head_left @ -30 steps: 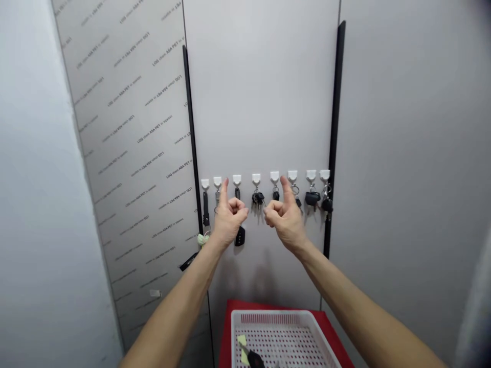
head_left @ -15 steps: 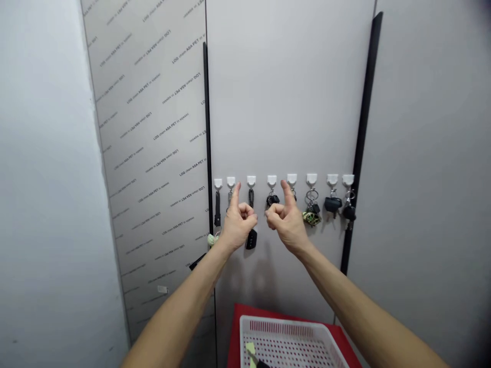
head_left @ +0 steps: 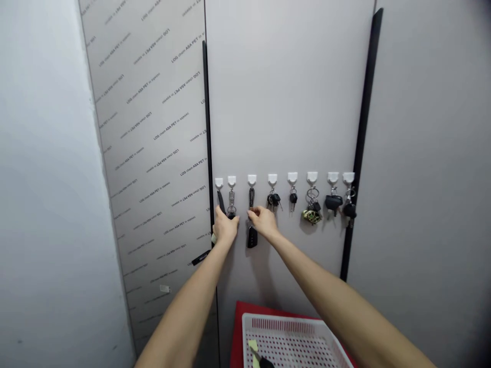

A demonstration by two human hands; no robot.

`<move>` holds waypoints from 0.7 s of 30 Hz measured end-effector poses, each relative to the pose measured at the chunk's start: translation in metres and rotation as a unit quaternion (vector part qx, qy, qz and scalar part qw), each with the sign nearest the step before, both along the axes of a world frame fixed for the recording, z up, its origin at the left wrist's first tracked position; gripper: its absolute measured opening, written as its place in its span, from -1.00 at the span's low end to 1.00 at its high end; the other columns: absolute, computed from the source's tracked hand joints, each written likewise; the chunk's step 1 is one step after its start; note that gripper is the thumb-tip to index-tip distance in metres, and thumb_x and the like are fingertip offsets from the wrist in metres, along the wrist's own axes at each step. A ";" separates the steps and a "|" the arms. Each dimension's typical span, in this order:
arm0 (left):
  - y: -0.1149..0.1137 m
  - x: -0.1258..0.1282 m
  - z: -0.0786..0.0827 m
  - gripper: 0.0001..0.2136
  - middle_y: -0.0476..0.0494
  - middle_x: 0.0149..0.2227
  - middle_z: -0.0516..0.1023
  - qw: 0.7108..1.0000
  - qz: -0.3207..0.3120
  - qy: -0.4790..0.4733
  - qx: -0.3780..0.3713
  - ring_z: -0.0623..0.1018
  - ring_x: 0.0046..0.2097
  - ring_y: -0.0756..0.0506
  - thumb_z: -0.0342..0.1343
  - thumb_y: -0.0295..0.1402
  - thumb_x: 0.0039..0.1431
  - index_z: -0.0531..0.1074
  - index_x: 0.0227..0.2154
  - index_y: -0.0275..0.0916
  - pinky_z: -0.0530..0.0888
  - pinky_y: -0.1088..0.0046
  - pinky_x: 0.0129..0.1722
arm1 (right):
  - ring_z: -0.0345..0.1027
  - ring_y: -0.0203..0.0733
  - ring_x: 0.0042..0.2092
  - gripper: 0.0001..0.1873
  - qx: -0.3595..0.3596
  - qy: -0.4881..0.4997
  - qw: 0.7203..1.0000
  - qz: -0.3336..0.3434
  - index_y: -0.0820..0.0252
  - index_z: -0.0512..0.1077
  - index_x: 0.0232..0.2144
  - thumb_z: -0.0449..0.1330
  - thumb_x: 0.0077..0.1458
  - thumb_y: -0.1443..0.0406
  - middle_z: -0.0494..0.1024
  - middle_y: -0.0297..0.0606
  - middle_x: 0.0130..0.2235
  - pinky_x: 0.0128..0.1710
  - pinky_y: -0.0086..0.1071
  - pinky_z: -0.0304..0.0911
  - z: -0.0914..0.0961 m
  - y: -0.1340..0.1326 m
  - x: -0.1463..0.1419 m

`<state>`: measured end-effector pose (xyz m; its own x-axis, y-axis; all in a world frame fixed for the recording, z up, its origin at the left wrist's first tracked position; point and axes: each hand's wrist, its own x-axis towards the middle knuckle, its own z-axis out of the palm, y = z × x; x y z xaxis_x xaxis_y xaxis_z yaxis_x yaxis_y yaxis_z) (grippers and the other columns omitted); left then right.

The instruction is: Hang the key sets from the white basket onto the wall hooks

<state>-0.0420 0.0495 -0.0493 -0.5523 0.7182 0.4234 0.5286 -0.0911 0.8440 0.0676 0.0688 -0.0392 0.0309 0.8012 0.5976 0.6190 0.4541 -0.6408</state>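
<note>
My left hand is around the lower part of a black key strap on the leftmost hook, its fingers partly hidden. The strap leans right into the hand. A bunch of keys with a metal clasp hangs from the second hook, its dark lower end between my thumb and forefinger. With thumb and fingertips, my right hand pinches the dark braided strap on the third hook. Below that pinch dangles a black car key fob. A pale green piece and a black tag show left of my left wrist.
Several white hooks run across the grey panel. More keys, a single key, a gold-green key charm and black fobs hang rightward. Below, a white basket holding a key rests on a red surface.
Both hands, earlier with forefingers pointing up, have moved left. My left hand has reached the leftmost strap, now tilted; my right has taken hold of the braided strap.
</note>
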 end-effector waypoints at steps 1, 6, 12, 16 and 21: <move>0.002 0.001 0.000 -0.51 -0.24 -0.30 0.35 1.000 0.001 -0.001 -0.004 0.35 -0.23 -0.16 0.04 -0.31 -0.29 0.07 -0.20 -0.24 0.24 0.31 -0.31 | 0.26 -0.25 -0.42 -0.77 -0.005 0.017 1.000 0.009 0.27 0.32 -0.54 -0.03 -0.21 0.22 0.42 -0.21 -0.49 -0.41 -0.41 0.11 -0.001 0.001 0.000; 0.002 -0.009 0.015 -0.83 -0.07 -0.49 0.37 0.989 -0.097 -0.062 0.096 0.37 -0.44 -0.02 0.00 -0.40 -0.31 0.24 -0.52 -0.27 0.28 0.49 -0.45 | 0.22 -0.37 -0.57 -0.76 0.026 0.127 0.988 0.089 0.26 0.24 -0.55 -0.09 -0.16 0.19 0.36 -0.32 -0.62 -0.58 -0.52 0.09 0.011 -0.002 0.006; -0.017 -0.018 0.073 -0.78 0.06 -0.58 0.30 0.925 -0.223 -0.199 0.236 0.30 -0.58 0.11 0.01 -0.42 -0.38 0.24 -0.51 -0.29 0.23 0.62 -0.60 | 0.09 -0.45 -0.65 -0.77 0.107 0.124 0.980 0.112 0.25 0.23 -0.56 -0.06 -0.18 0.18 0.29 -0.39 -0.65 -0.66 -0.57 0.01 0.066 -0.014 0.007; -0.029 -0.018 0.097 -0.76 0.06 -0.63 0.26 0.911 -0.285 -0.196 0.224 0.24 -0.65 0.14 0.01 -0.44 -0.39 0.24 -0.50 -0.31 0.12 0.66 -0.72 | -0.01 -0.51 -0.71 -0.78 0.023 0.056 0.984 0.169 0.25 0.21 -0.59 -0.06 -0.18 0.19 0.24 -0.43 -0.68 -0.73 -0.60 -0.07 0.066 -0.026 0.014; -0.035 -0.017 0.086 -0.82 0.08 -0.66 0.23 0.903 -0.356 -0.163 0.179 0.20 -0.67 0.16 0.00 -0.48 -0.39 0.25 -0.55 -0.32 0.07 0.67 -0.75 | 0.02 -0.51 -0.72 -0.80 -0.170 -0.065 0.954 0.238 0.27 0.19 -0.61 -0.03 -0.18 0.21 0.25 -0.42 -0.69 -0.74 -0.61 -0.06 0.003 -0.040 0.040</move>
